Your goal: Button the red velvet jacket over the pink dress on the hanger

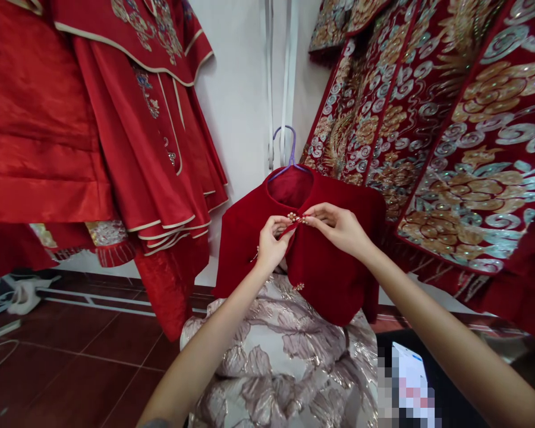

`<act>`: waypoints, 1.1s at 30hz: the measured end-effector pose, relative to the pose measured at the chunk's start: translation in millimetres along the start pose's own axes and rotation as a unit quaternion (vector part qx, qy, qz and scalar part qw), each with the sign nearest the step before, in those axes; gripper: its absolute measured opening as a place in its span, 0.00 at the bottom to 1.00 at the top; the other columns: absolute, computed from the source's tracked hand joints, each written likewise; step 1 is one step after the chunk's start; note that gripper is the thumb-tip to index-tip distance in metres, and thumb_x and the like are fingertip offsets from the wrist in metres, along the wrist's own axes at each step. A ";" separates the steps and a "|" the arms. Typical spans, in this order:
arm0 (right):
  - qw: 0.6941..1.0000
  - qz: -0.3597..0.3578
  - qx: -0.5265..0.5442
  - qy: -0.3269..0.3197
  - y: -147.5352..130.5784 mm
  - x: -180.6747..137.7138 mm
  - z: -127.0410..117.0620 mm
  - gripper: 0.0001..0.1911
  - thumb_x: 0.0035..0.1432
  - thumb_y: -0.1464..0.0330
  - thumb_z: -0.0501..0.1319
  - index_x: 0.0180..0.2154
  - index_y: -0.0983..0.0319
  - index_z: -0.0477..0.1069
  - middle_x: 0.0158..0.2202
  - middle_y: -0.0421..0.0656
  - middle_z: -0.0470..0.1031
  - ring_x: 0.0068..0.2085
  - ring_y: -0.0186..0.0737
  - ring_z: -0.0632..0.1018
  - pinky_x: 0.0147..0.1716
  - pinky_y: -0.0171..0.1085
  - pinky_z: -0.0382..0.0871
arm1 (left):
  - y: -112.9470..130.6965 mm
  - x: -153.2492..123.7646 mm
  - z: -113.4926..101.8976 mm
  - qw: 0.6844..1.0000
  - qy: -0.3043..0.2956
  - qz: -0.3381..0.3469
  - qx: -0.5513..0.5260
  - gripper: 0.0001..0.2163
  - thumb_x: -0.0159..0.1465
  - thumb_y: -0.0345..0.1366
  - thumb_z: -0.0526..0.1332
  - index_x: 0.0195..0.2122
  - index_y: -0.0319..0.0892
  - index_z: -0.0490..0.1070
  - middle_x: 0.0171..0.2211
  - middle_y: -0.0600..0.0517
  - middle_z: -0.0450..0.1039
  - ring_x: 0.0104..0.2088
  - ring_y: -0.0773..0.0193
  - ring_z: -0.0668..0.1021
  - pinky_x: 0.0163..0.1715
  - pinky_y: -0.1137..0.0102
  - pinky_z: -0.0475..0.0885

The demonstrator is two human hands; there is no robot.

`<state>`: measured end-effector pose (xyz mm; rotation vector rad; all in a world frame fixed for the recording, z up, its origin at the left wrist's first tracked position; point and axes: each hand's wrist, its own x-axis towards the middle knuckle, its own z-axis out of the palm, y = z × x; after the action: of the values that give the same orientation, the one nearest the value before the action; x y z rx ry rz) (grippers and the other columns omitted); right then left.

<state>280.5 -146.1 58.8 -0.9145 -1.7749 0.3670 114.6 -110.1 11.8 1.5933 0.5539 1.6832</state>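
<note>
A short red jacket (325, 261) hangs from a purple hanger (292, 156) in the middle of the view. At its neckline, my left hand (274, 238) and my right hand (336, 227) pinch the two sides of an ornamental clasp (298, 219) with gold beads. Whether its halves are joined I cannot tell. Below the clasp the jacket front parts slightly. Lower down, a second gold ornament (299, 287) sits on the right front edge. Under the jacket spreads a pale floral brocade skirt (289, 351) with metallic petals.
Red garments with cream piping (134, 119) hang at the left. Heavily embroidered red panels (428, 137) hang at the right. White straps (289, 71) run down the wall. A pair of pale shoes (24, 297) stands near a white rack bar (107, 300). A partly blurred phone-like object (412, 380) lies lower right.
</note>
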 end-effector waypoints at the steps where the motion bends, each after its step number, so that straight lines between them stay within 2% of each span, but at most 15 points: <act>1: 1.000 -0.002 -0.007 0.002 0.2 0.4 0.9 0.13 0.56 0.59 0.62 0.39 0.61 0.72 0.37 0.44 0.78 0.38 0.40 0.79 0.41 0.40 0.74 | 0.7 0.6 -0.8 1.000 -0.007 -0.004 -0.001 0.09 0.55 0.28 0.65 0.35 0.41 0.67 0.34 0.51 0.74 0.38 0.66 0.77 0.45 0.68 0.70; 7: 0.999 -0.015 -0.030 0.008 1.7 1.6 4.0 0.11 0.57 0.60 0.61 0.38 0.60 0.72 0.37 0.44 0.78 0.38 0.40 0.78 0.40 0.40 0.74 | 11.6 5.7 -7.7 0.997 -0.076 -0.008 0.007 0.10 0.54 0.26 0.65 0.37 0.41 0.69 0.38 0.50 0.75 0.40 0.66 0.77 0.48 0.68 0.68; 16: 0.999 -0.023 -0.034 0.022 3.2 2.4 7.6 0.11 0.58 0.61 0.60 0.39 0.60 0.72 0.37 0.44 0.77 0.39 0.40 0.78 0.40 0.39 0.75 | 16.0 8.3 -7.5 0.995 -0.085 -0.026 0.032 0.09 0.54 0.28 0.65 0.37 0.41 0.73 0.41 0.48 0.76 0.42 0.64 0.77 0.50 0.67 0.68; 20: 0.998 -0.028 -0.049 0.032 3.2 1.2 9.0 0.10 0.58 0.62 0.60 0.39 0.60 0.73 0.37 0.43 0.77 0.39 0.39 0.78 0.39 0.38 0.76 | 22.1 6.3 -5.9 0.996 -0.076 -0.037 0.042 0.07 0.57 0.36 0.63 0.37 0.41 0.75 0.39 0.49 0.77 0.41 0.64 0.77 0.47 0.68 0.69; 22: 0.998 -0.027 -0.051 0.035 3.0 0.8 9.2 0.10 0.58 0.62 0.60 0.39 0.60 0.73 0.37 0.43 0.77 0.39 0.39 0.78 0.39 0.39 0.76 | 23.4 7.5 -4.8 0.995 -0.070 -0.048 0.055 0.11 0.61 0.42 0.59 0.36 0.40 0.75 0.38 0.49 0.78 0.40 0.64 0.77 0.43 0.70 0.70; 25: 0.998 -0.030 -0.052 0.036 2.6 0.5 9.1 0.10 0.59 0.62 0.59 0.40 0.60 0.72 0.39 0.44 0.77 0.40 0.39 0.78 0.40 0.39 0.76 | 21.8 12.4 -3.1 0.990 -0.064 -0.032 0.123 0.13 0.60 0.45 0.59 0.33 0.41 0.75 0.33 0.51 0.77 0.34 0.66 0.77 0.35 0.74 0.70; 28: 0.998 -0.030 -0.054 0.033 3.1 0.4 9.1 0.10 0.59 0.62 0.59 0.40 0.60 0.72 0.40 0.44 0.77 0.40 0.39 0.78 0.41 0.39 0.76 | 20.6 17.6 -2.8 0.973 -0.076 0.000 0.218 0.10 0.56 0.43 0.64 0.32 0.42 0.74 0.27 0.54 0.75 0.27 0.69 0.75 0.29 0.75 0.68; 33: 0.998 -0.028 -0.049 0.039 7.1 0.4 11.1 0.10 0.58 0.63 0.60 0.41 0.59 0.72 0.39 0.44 0.76 0.41 0.39 0.78 0.41 0.40 0.77 | 28.4 21.8 -3.7 0.946 -0.108 0.040 0.302 0.04 0.55 0.36 0.63 0.32 0.43 0.73 0.26 0.55 0.75 0.25 0.70 0.75 0.28 0.76 0.68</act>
<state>273.4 -139.2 50.3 -0.9323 -1.7555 0.2070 105.8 -110.9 46.7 2.2259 0.9647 1.4393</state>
